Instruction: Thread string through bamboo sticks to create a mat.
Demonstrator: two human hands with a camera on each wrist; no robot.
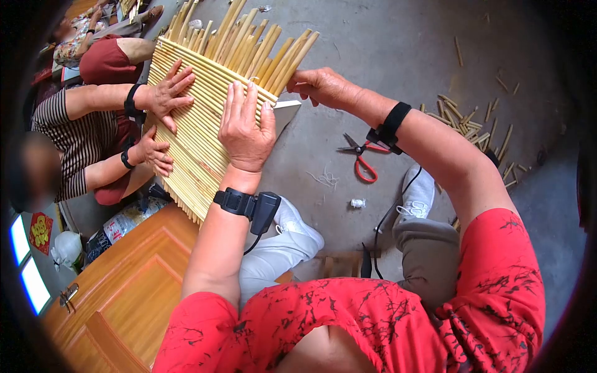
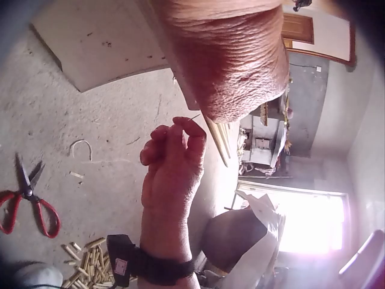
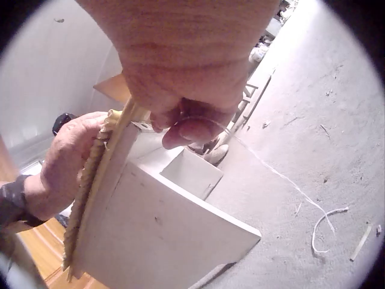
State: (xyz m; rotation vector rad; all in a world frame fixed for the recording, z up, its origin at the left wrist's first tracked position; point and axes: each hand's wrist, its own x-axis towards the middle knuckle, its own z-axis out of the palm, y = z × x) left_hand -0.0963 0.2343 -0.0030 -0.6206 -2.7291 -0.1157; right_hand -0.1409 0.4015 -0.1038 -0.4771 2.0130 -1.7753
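Observation:
A mat of pale, thin sticks [image 1: 205, 133] lies slanted over a white board [image 1: 286, 114]; longer stick ends jut beyond its far edge. My left hand [image 1: 245, 135] rests on the mat near its right edge, fingers straight. At the mat's corner, my right hand [image 1: 326, 88] has curled fingers. In the left wrist view the right hand [image 2: 171, 171] pinches something thin between thumb and forefinger. White string [image 3: 274, 171] runs from the right hand [image 3: 186, 78] down to the floor in the right wrist view; the fingers partly hide where it is held.
Another person's two hands [image 1: 168, 98] rest on the mat's left part. Red-handled scissors [image 1: 359, 150], a small white spool [image 1: 357, 203] and cut stick pieces [image 1: 463, 124] lie on the grey floor. A wooden panelled door [image 1: 134, 280] is at lower left. A black cable [image 1: 395, 217] runs between the feet.

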